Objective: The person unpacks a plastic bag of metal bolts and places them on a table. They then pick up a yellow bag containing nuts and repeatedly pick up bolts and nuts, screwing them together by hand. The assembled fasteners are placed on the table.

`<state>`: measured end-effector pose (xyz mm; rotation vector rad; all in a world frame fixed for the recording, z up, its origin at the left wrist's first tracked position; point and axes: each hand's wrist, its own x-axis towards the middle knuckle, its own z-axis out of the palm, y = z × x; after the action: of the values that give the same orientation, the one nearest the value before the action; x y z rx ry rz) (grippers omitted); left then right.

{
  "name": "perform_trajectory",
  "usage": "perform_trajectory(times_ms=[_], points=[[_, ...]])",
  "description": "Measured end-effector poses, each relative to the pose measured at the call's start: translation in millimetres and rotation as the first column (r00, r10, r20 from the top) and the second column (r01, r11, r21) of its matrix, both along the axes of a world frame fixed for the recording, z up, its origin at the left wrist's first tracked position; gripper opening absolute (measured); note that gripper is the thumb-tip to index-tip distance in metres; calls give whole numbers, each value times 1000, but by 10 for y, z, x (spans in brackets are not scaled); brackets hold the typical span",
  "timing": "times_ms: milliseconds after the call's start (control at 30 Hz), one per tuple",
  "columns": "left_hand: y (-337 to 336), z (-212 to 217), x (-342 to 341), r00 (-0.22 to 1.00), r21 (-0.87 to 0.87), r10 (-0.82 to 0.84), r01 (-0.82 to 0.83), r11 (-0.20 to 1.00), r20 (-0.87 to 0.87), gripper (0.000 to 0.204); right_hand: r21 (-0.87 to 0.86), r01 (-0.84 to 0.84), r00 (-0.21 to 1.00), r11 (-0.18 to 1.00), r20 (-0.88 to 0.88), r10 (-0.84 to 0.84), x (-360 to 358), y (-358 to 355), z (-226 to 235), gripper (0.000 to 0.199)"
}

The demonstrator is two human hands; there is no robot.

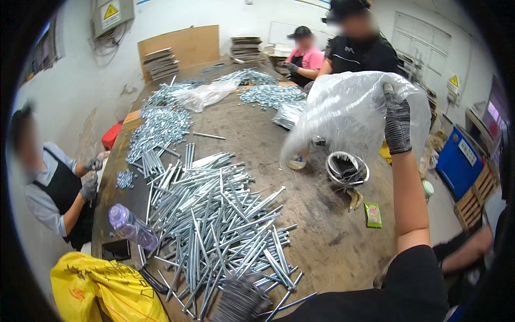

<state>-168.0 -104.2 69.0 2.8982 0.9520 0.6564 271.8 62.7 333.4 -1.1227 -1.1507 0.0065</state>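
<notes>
My right hand [398, 123], in a grey knit glove, is raised at the right and closed on the edge of a large clear plastic bag [343, 104]. The bag spreads out to the left of the hand, above the table. Low in the view, my gloved left hand [242, 300] is at the near edge of a big pile of long silvery bolts [209, 225]. Blur and the angle hide its fingers, so whether it grips any bolt does not show.
On the table [332, 247] are a white tub [347, 167], a green packet [373, 214], a purple bottle [131, 225], a yellow bag [107, 287] and heaps of nuts [161, 129]. One person [59, 188] works at the left, others [354, 48] stand across the table.
</notes>
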Motion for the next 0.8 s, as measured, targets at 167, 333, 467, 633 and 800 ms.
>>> perform_trajectory(times_ms=[167, 333, 467, 633, 800], points=[[-457, -772, 364, 973, -63, -229, 229, 971, 6, 25, -183, 93, 981, 979, 183, -59, 319, -665, -686, 31], [-568, -1055, 200, 947, -109, -292, 278, 954, -137, 33, -704, -121, 972, 700, 59, 228, 197, -1890, -899, 33], [-744, -1406, 71, 967, -147, -142, 111, 983, -214, 48, -920, -206, 974, 333, -159, 164, 831, -2756, -1269, 40], [-679, -853, 147, 937, -24, -237, 239, 971, -255, 43, -892, 75, 934, 446, 219, 281, 1679, -3722, -1724, 49], [-1118, -409, 307, 875, -363, -125, -61, 930, -468, 41, -948, 170, 977, 271, 127, -169, 2229, -4620, -1992, 55]])
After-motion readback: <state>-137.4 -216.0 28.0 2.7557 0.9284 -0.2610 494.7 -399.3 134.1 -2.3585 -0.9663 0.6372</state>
